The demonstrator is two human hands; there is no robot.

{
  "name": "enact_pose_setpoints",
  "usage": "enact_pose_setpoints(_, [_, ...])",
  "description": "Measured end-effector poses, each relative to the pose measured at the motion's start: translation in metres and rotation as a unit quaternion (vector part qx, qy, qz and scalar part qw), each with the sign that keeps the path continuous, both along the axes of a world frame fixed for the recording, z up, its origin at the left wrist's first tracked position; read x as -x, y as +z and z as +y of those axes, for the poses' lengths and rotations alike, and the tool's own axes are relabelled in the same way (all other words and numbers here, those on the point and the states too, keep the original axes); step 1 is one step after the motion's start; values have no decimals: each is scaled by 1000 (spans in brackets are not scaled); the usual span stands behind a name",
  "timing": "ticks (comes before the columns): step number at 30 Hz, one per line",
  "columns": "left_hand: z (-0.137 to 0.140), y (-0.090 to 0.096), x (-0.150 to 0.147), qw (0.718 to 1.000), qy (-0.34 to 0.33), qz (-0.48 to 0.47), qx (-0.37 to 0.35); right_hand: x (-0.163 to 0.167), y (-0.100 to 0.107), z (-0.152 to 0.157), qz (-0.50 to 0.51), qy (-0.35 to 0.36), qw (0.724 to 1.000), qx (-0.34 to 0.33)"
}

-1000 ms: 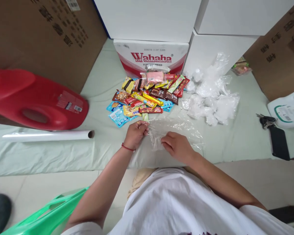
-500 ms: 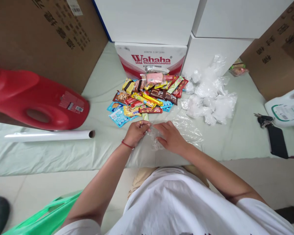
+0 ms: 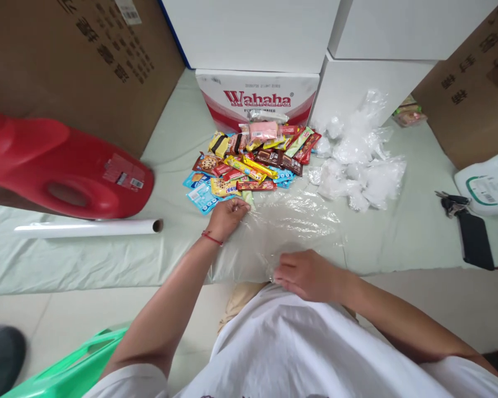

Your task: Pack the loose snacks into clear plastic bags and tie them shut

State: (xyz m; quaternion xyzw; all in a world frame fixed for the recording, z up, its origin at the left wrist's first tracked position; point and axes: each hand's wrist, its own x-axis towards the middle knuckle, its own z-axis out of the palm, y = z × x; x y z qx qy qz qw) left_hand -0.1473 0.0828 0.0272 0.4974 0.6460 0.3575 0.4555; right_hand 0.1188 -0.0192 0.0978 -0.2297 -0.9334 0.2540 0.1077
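A clear plastic sheet (image 3: 302, 221) lies spread on the pale green cloth in front of me. My left hand (image 3: 227, 216) pinches its far left corner, just below a small green wrapped snack (image 3: 248, 198). My right hand (image 3: 307, 274) grips the sheet's near edge, close to my white shirt. Beyond the sheet lies a pile of colourful snack packets (image 3: 253, 160).
A Wahaha box (image 3: 257, 97) stands behind the snacks. Crumpled clear bags (image 3: 357, 160) lie at right. A red jug (image 3: 62, 166) and a film roll (image 3: 87, 228) lie at left. Keys and a black phone (image 3: 473, 237) sit far right, near a white jug (image 3: 487, 188). A green bag (image 3: 66, 370) is at lower left.
My right hand pulled back toward my body with the plastic, stretching the bunched film out flat. My left hand stayed holding the far corner.
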Motion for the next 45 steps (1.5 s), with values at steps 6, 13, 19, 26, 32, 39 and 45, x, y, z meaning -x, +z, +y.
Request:
enact_pose_setpoints(6, [7,23,18,988,23,152,-13,16,-13,-18,-71,42,996,-30])
enact_pose_setpoints(13, [-49,75,-36,937,-86,288,-176,51,-20,-16,-139,49,989,-3])
enact_pose_setpoints(19, [-36,39,-73,910,-110,388,-99,87,-38,-36,-116,54,992,3])
enact_pose_setpoints(26, [-52,-8,-68,883,-95,433,-153,90,-16,-20,46,202,953,219])
enact_pose_setpoints(32, [-60,-19,-62,880,-131,410,-203,31,-33,35,24,-241,970,35])
enact_pose_setpoints(39, [-54,-7,-43,875,-38,446,-184,-56,-61,36,-19,-333,942,27])
enact_pose_setpoints(45, [-49,-11,-41,881,-71,426,-193,-56,-17,120,104,-424,894,99])
